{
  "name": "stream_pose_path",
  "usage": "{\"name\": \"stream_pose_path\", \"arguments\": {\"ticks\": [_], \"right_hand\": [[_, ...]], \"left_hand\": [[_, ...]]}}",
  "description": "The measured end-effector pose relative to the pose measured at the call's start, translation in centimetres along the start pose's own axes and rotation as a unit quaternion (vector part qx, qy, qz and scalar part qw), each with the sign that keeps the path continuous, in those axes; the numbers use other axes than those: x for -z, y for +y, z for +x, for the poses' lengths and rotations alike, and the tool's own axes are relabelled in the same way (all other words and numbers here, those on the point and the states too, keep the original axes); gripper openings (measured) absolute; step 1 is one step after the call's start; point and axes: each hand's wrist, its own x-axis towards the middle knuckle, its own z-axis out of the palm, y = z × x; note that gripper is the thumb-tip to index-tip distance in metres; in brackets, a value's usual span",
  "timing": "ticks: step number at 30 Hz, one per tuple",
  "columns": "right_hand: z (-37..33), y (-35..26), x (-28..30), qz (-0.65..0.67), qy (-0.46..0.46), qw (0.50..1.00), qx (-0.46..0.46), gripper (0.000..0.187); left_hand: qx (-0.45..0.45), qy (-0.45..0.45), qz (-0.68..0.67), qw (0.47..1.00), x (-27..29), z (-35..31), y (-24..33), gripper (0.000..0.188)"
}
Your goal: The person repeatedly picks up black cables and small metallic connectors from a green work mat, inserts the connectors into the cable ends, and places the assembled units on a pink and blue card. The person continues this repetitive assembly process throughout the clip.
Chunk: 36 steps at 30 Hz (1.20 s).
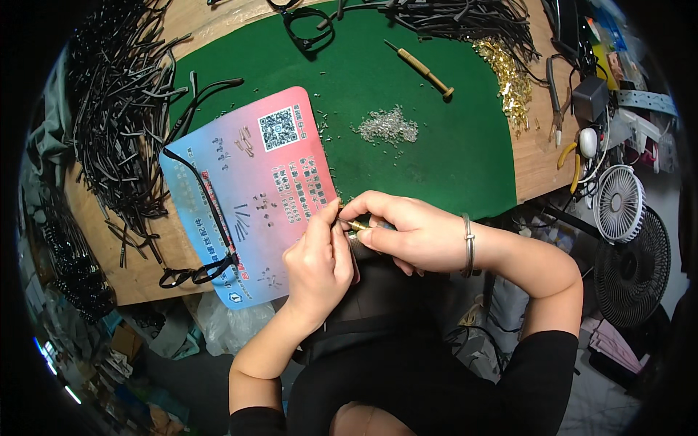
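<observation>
At the near edge of the table, my two hands meet with their fingertips close together. My left hand (318,261) is closed, thumb and forefinger pinching something small, mostly hidden by the fingers. My right hand (425,232) is wrapped round a slim tool with a brass-coloured shaft (358,225); its tip points toward the left fingertips, and its kind is not plain. Beneath the left hand lies a pink and blue printed mat (283,167) with small metal screws and pins (265,202) in little groups. A black spectacle frame (196,275) rests across its left side.
A green mat (443,160) bears a heap of tiny silvery parts (389,126) and a brass screwdriver (422,70). Gold-coloured pieces (509,80) lie to the right. Black temple arms (116,109) pile up at left. A white fan (619,203) stands right of the table.
</observation>
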Motion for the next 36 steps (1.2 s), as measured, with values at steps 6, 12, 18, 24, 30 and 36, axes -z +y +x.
{"name": "stream_pose_path", "arguments": {"ticks": [6,12,18,24,30,36], "right_hand": [[0.2,1.2,-0.3,-0.183,0.09,0.972,0.121,0.027],[-3.4,1.6,-0.8,-0.368,0.138,0.908,0.148,0.035],[-2.1,4.3,1.2,-0.365,0.272,0.859,0.234,0.036],[-1.7,5.4,3.2,-0.354,0.265,0.857,0.263,0.033],[-1.9,5.0,3.4,-0.299,0.239,0.881,0.278,0.027],[-1.1,5.2,4.1,-0.275,0.234,0.884,0.299,0.027]], "left_hand": [[0.043,-0.048,-0.033,0.997,0.5,0.5,0.4,0.022],[0.072,-0.041,-0.051,0.995,1.0,0.5,0.9,0.024],[0.049,-0.134,-0.101,0.985,0.6,2.3,2.3,0.022],[-0.238,-0.058,0.064,0.967,-1.1,16.3,3.7,0.011],[-0.273,0.028,0.275,0.922,-6.4,24.6,-1.3,0.012],[-0.187,-0.091,0.239,0.949,-4.5,24.3,-0.8,0.02]]}}
